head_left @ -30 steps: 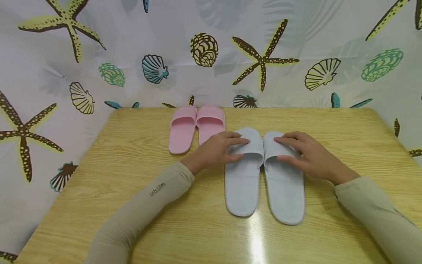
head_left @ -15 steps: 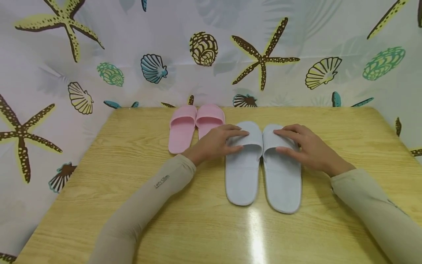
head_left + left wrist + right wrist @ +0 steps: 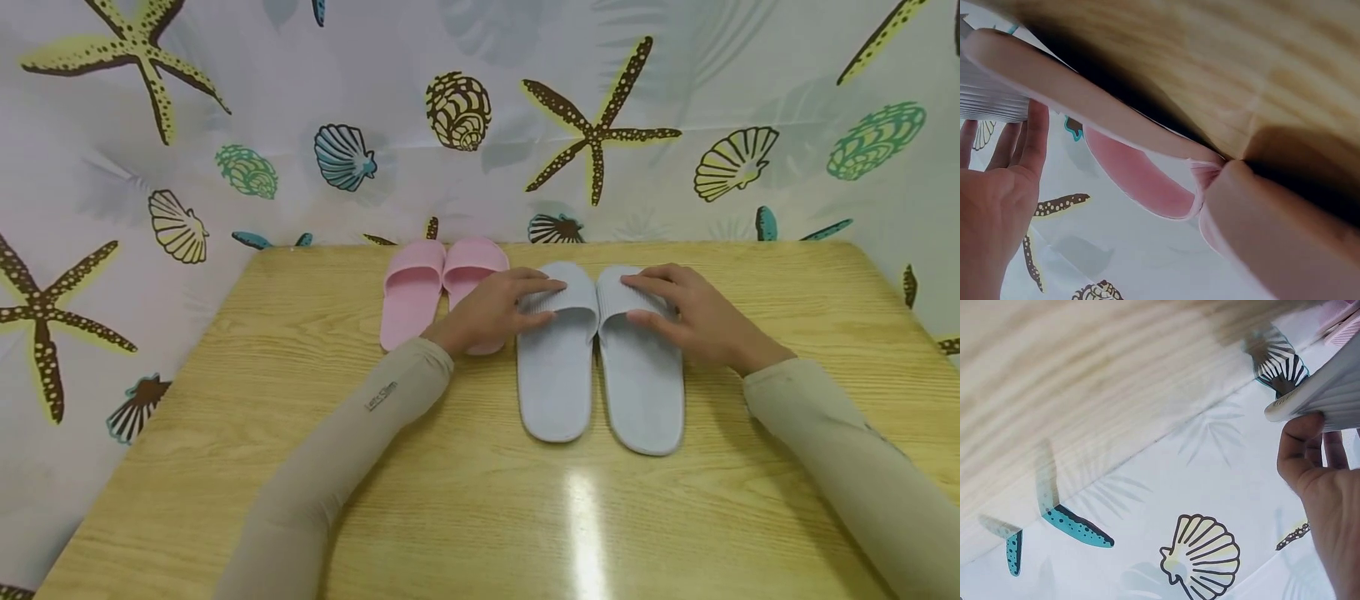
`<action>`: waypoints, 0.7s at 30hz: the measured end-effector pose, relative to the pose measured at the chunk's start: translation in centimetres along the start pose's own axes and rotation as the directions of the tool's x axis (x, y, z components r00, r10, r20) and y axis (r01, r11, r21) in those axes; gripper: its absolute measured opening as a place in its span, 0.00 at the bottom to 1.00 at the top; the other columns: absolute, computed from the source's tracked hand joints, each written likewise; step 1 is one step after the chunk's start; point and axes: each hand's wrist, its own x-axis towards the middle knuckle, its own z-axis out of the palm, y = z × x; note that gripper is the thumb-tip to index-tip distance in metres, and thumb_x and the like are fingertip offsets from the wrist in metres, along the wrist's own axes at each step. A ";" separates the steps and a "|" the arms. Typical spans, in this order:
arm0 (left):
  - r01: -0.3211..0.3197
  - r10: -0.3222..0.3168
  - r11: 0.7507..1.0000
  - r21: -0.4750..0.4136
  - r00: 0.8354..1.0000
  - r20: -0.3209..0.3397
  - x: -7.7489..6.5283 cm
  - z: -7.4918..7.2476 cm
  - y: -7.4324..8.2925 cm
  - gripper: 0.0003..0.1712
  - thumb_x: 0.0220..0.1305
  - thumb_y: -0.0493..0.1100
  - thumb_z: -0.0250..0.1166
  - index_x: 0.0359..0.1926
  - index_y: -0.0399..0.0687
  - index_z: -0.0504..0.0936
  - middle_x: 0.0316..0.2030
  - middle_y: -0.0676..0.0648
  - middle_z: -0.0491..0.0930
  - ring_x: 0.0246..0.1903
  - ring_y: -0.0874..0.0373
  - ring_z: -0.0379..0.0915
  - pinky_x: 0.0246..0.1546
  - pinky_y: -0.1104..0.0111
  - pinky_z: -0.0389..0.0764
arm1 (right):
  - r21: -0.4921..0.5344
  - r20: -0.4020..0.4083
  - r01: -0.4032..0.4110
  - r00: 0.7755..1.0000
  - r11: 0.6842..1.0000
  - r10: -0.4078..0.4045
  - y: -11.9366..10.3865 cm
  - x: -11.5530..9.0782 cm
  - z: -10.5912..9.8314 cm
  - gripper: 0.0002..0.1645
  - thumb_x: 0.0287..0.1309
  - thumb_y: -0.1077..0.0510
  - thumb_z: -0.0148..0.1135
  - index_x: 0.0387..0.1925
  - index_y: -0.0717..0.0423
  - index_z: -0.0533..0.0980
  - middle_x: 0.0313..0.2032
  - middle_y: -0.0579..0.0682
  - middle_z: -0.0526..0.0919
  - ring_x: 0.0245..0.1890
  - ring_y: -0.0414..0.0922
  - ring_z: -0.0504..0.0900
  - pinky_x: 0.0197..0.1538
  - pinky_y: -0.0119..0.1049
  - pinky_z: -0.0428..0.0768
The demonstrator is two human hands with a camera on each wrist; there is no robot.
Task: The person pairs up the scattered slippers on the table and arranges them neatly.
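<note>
A pair of white slippers stands side by side on the wooden table, toes toward the back. My left hand holds the left white slipper at its outer side, thumb by the opening and fingers over the ribbed strap. On the other side my right hand grips the right white slipper the same way. In the left wrist view, the fingers lie against the ribbed strap. Bent fingers meet the strap in the right wrist view.
A smaller pair of pink slippers, left and right, stands just left of the white pair, partly behind my left hand. Behind the wooden table hangs a white cloth printed with shells and starfish.
Both hands have slid the white slippers away from me, toward the back of the table, and they now stand more level with the pink pair. The pink slippers stay in place.
</note>
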 end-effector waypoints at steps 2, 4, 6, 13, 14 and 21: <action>0.001 -0.001 1.000 -0.002 1.000 -0.006 0.5 0.0 -0.2 0.29 0.69 0.59 0.62 0.68 0.62 0.73 0.66 0.48 0.74 0.68 0.54 0.68 0.69 0.61 0.69 | 0.004 -0.001 0.003 1.000 1.000 -0.003 0.3 0.3 0.0 0.32 0.64 0.46 0.66 0.67 0.46 0.73 0.62 0.59 0.72 0.62 0.59 0.70 0.62 0.59 0.68; 0.002 -0.002 1.000 -0.007 1.000 -0.009 0.8 0.0 -0.4 0.29 0.68 0.58 0.62 0.68 0.62 0.74 0.65 0.48 0.74 0.67 0.54 0.69 0.68 0.61 0.69 | 0.009 -0.003 0.007 1.000 1.000 -0.007 0.6 0.6 0.0 0.31 0.63 0.47 0.66 0.67 0.47 0.73 0.62 0.60 0.73 0.62 0.59 0.71 0.62 0.59 0.68; 0.002 -0.002 1.000 -0.013 1.000 -0.012 1.1 -0.1 -0.5 0.29 0.68 0.58 0.63 0.68 0.61 0.74 0.64 0.47 0.75 0.66 0.54 0.70 0.68 0.61 0.70 | 0.014 -0.002 0.007 1.000 1.000 -0.007 0.9 0.9 0.0 0.32 0.63 0.47 0.66 0.67 0.47 0.73 0.62 0.60 0.73 0.62 0.59 0.71 0.63 0.59 0.68; 0.010 -0.010 1.000 -0.016 0.999 -0.033 1.5 -0.1 -1.2 0.29 0.68 0.56 0.63 0.68 0.60 0.74 0.64 0.46 0.75 0.65 0.52 0.71 0.68 0.61 0.70 | 0.021 0.012 -0.004 1.000 1.000 0.004 0.9 1.7 0.0 0.31 0.65 0.46 0.64 0.67 0.48 0.72 0.62 0.61 0.73 0.63 0.61 0.70 0.63 0.61 0.67; 0.008 -0.008 1.000 -0.012 0.999 -0.033 1.5 -0.1 -1.3 0.29 0.69 0.57 0.63 0.68 0.60 0.74 0.64 0.46 0.75 0.66 0.53 0.70 0.69 0.61 0.69 | 0.020 0.012 -0.004 1.000 1.000 0.004 1.0 1.8 0.1 0.31 0.65 0.46 0.64 0.67 0.48 0.72 0.62 0.62 0.73 0.63 0.61 0.70 0.63 0.61 0.67; -0.012 0.012 1.000 0.000 0.999 -0.037 2.3 -0.2 -1.8 0.28 0.71 0.57 0.60 0.69 0.58 0.73 0.65 0.46 0.75 0.67 0.53 0.69 0.71 0.62 0.66 | 0.012 0.036 -0.028 0.999 1.000 0.028 1.8 2.7 0.3 0.32 0.66 0.45 0.62 0.68 0.49 0.71 0.64 0.63 0.71 0.65 0.62 0.68 0.67 0.62 0.64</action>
